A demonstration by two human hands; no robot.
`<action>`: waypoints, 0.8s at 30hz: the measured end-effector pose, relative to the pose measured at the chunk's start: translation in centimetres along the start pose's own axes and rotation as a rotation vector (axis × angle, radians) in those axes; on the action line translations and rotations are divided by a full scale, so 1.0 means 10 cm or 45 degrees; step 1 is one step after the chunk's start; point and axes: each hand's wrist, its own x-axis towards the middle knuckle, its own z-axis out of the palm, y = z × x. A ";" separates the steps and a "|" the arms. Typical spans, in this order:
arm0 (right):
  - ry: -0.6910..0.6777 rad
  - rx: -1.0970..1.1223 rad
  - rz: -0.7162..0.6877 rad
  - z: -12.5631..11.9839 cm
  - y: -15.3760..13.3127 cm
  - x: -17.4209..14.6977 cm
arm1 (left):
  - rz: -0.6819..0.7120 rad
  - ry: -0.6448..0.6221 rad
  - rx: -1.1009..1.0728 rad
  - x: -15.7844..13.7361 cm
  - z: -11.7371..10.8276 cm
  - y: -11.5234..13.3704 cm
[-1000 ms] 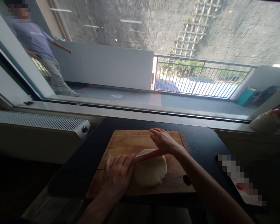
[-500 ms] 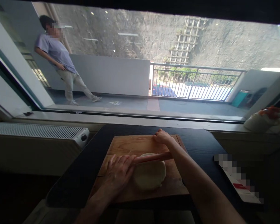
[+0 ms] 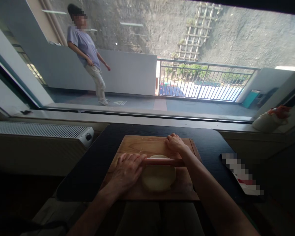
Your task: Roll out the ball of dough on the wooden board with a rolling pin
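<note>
A flat round of pale dough (image 3: 158, 179) lies on a wooden board (image 3: 135, 142). Across its far part runs a rolling pin (image 3: 164, 161), nearly level from left to right. My left hand (image 3: 130, 166) is laid over the pin's left end, fingers pointing away from me, and it hides that end. Beyond the pin, my right hand (image 3: 175, 142) has its fingers bent over the board's far edge, near the right corner. My right forearm crosses above the pin's right end and covers it.
The board sits on a black table (image 3: 206, 141) below a large window. A blurred flat item (image 3: 243, 175) lies at the table's right. A radiator (image 3: 51, 134) is on the left, a white pot (image 3: 267, 121) on the sill. Outside stands a person (image 3: 86, 49).
The rolling pin has turned from slanted to nearly level on the dough. My right hand stays at the board's far edge. The person outside has moved right, and the view has shifted slightly.
</note>
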 end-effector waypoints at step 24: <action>0.440 -0.092 -0.400 0.47 -0.11 -1.41 | 0.143 0.505 0.394 -0.26 0.39 0.03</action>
